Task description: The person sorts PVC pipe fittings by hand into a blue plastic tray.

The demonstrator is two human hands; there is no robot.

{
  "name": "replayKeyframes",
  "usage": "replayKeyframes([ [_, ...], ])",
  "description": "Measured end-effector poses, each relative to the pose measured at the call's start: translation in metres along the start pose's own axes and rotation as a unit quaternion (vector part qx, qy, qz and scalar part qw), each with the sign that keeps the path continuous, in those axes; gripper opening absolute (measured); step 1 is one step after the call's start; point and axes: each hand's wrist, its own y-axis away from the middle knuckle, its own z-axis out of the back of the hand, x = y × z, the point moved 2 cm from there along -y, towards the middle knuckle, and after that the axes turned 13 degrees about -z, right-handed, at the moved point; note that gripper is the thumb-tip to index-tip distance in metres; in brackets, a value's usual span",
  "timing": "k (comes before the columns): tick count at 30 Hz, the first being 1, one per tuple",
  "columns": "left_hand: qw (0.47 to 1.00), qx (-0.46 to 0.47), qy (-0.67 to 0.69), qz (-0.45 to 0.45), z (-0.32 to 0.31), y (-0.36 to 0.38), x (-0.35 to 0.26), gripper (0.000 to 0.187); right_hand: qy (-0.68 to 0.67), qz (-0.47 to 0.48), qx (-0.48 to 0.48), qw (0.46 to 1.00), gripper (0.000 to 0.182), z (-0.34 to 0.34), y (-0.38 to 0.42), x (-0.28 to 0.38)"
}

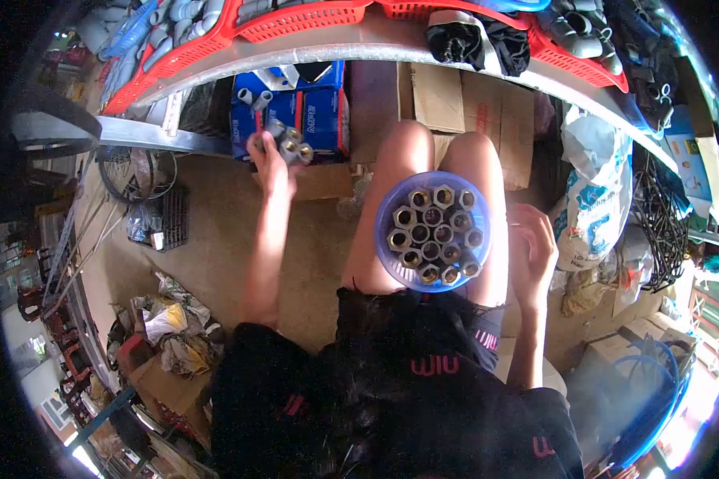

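Note:
A round blue plastic basket (385,259) rests on my lap, filled with several grey pipe fittings (431,215) with brass-coloured threads, standing on end. Out to the left, my left hand (273,166) grips several more grey fittings (289,142) in front of the blue boxes. Beside my right knee, to the right of the basket, my right hand (533,243) has its fingers bent and partly spread, holding nothing that shows.
Blue boxes (323,120) with two loose grey fittings (254,99) lie under the shelf edge (359,53). Red baskets (303,21) of fittings line the shelf. A white sack (589,209) stands at right, a dark crate (174,217) at left.

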Motion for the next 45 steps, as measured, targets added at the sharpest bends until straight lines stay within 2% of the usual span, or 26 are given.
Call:
replayKeyframes([
  [3, 0.975, 0.078, 0.181, 0.1, -0.008, 0.054, -0.031, 0.05, -0.036, 0.057, 0.052, 0.996, 0.021, -0.014, -0.004, 0.022],
  [4, 0.953, 0.117, 0.241, 0.14, -0.011, 0.069, -0.038, 0.051, -0.042, 0.071, 0.073, 0.994, 0.023, -0.022, -0.003, 0.037],
  [6, 0.875, 0.214, 0.41, 0.147, -0.028, 0.109, -0.055, 0.05, -0.069, 0.121, 0.155, 0.978, 0.034, -0.036, 0.005, 0.073],
  [7, 0.866, 0.238, 0.415, 0.141, -0.045, 0.131, -0.07, 0.049, -0.05, 0.095, 0.206, 0.973, 0.045, -0.042, 0.012, 0.086],
  [8, 0.857, 0.263, 0.421, 0.137, -0.056, 0.152, -0.086, 0.049, -0.055, 0.128, 0.208, 0.968, 0.057, -0.05, 0.017, 0.098],
  [9, 0.846, 0.257, 0.416, 0.212, -0.052, 0.171, -0.092, 0.052, -0.039, 0.141, 0.221, 0.964, 0.059, -0.057, 0.025, 0.1],
  [10, 0.803, 0.254, 0.476, 0.253, -0.055, 0.191, -0.099, 0.054, -0.006, 0.216, 0.188, 0.958, 0.059, -0.061, 0.031, 0.101],
  [12, 0.792, 0.263, 0.476, 0.276, -0.049, 0.213, -0.114, 0.056, 0.013, 0.214, 0.188, 0.959, 0.059, -0.052, 0.048, 0.095],
  [15, 0.736, 0.254, 0.511, 0.365, -0.035, 0.229, -0.112, 0.059, 0.004, 0.277, 0.204, 0.939, 0.056, -0.037, 0.06, 0.086],
  [16, 0.705, 0.243, 0.514, 0.423, -0.034, 0.232, -0.11, 0.058, 0.008, 0.297, 0.204, 0.933, 0.054, -0.036, 0.066, 0.08],
  [17, 0.695, 0.246, 0.532, 0.416, -0.037, 0.237, -0.113, 0.056, -0.008, 0.311, 0.203, 0.929, 0.043, -0.034, 0.07, 0.075],
  [18, 0.685, 0.248, 0.55, 0.407, -0.042, 0.241, -0.119, 0.054, -0.049, 0.301, 0.193, 0.933, 0.041, -0.031, 0.07, 0.072],
  [20, 0.701, 0.274, 0.532, 0.387, -0.041, 0.243, -0.114, 0.046, -0.132, 0.281, 0.174, 0.935, 0.036, -0.025, 0.069, 0.063],
  [21, 0.71, 0.286, 0.522, 0.376, -0.038, 0.243, -0.109, 0.043, -0.136, 0.222, 0.193, 0.946, 0.033, -0.019, 0.071, 0.047],
  [22, 0.725, 0.323, 0.513, 0.327, -0.035, 0.241, -0.1, 0.043, -0.162, 0.117, 0.17, 0.965, 0.036, -0.011, 0.07, 0.043],
  [23, 0.755, 0.328, 0.481, 0.303, -0.033, 0.238, -0.096, 0.043, -0.154, 0.127, 0.108, 0.974, 0.034, -0.004, 0.062, 0.032],
  [24, 0.782, 0.332, 0.447, 0.279, -0.033, 0.233, -0.094, 0.045, -0.243, 0.042, 0.073, 0.966, 0.036, -0.002, 0.058, 0.02],
  [25, 0.768, 0.315, 0.475, 0.293, -0.033, 0.226, -0.086, 0.046, -0.298, 0.014, 0.029, 0.954, 0.039, -0.001, 0.049, 0.007],
  [26, 0.797, 0.303, 0.434, 0.291, -0.032, 0.223, -0.085, 0.043, -0.278, 0.0, 0.009, 0.961, 0.04, -0.001, 0.036, -0.007],
  [28, 0.788, 0.291, 0.449, 0.304, -0.035, 0.214, -0.079, 0.036, -0.215, -0.024, 0.043, 0.975, 0.038, 0.002, 0.013, -0.026],
  [30, 0.793, 0.295, 0.45, 0.287, -0.04, 0.207, -0.076, 0.031, -0.235, -0.015, 0.102, 0.966, 0.039, -0.008, -0.002, -0.043],
  [35, 0.831, 0.248, 0.438, 0.236, -0.04, 0.197, -0.059, 0.033, -0.04, 0.035, 0.136, 0.989, 0.035, -0.009, -0.016, -0.031],
  [38, 0.8, 0.328, 0.453, 0.216, -0.041, 0.201, -0.063, 0.031, 0.042, 0.065, 0.159, 0.984, 0.036, -0.002, -0.02, -0.016],
  [39, 0.796, 0.341, 0.44, 0.237, -0.043, 0.205, -0.063, 0.03, 0.058, 0.085, 0.153, 0.983, 0.036, -0.002, -0.021, -0.012],
  [42, 0.776, 0.316, 0.459, 0.295, -0.052, 0.228, -0.068, 0.033, 0.064, 0.091, 0.153, 0.982, 0.037, -0.003, -0.02, -0.011],
  [45, 0.748, 0.354, 0.471, 0.306, -0.064, 0.236, -0.064, 0.036, 0.085, 0.087, 0.153, 0.981, 0.036, -0.002, -0.02, -0.011],
])
